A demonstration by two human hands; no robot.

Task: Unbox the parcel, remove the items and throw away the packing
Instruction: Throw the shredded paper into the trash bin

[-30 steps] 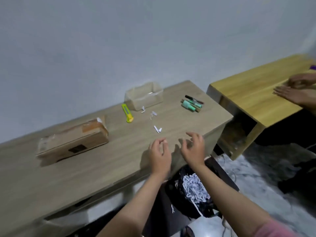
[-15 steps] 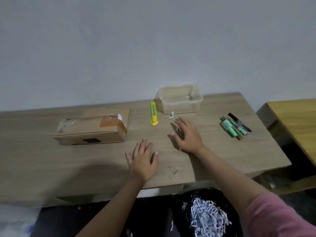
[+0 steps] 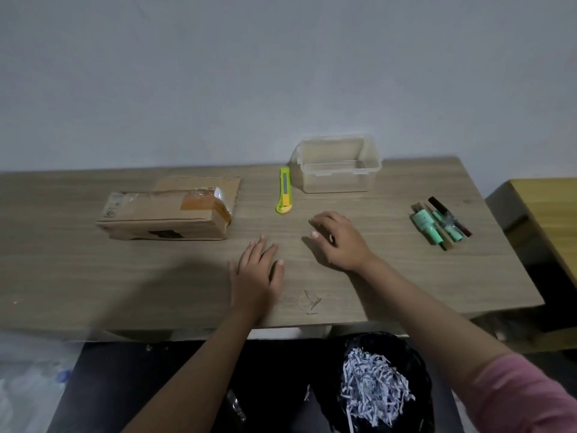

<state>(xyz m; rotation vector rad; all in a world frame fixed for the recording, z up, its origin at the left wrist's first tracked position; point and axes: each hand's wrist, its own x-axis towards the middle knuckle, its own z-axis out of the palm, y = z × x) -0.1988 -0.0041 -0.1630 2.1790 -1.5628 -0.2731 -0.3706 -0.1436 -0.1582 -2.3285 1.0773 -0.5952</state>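
The cardboard parcel (image 3: 165, 212) lies on the wooden table (image 3: 93, 276) at the left, its taped flap torn open. My left hand (image 3: 256, 273) rests flat on the table, holding nothing. To its right, my right hand (image 3: 342, 243) lies palm down with its fingers bent onto the table, and a small white paper scrap shows by the thumb. A few green and dark tube-shaped items (image 3: 440, 225) lie at the table's right end. Below the table's front edge stands a black bin (image 3: 416, 364) with shredded white paper (image 3: 371, 392) in it.
A yellow-green box cutter (image 3: 284, 190) lies beside a clear, empty plastic container (image 3: 337, 165) at the back by the wall. A thin clear scrap (image 3: 309, 303) lies near the front edge. A second, yellower table (image 3: 549, 201) stands at the right.
The view has swung from the bin back to the table. Both hands moved onto the tabletop. My right hand's fingers have curled over the white scraps that lay near the container.
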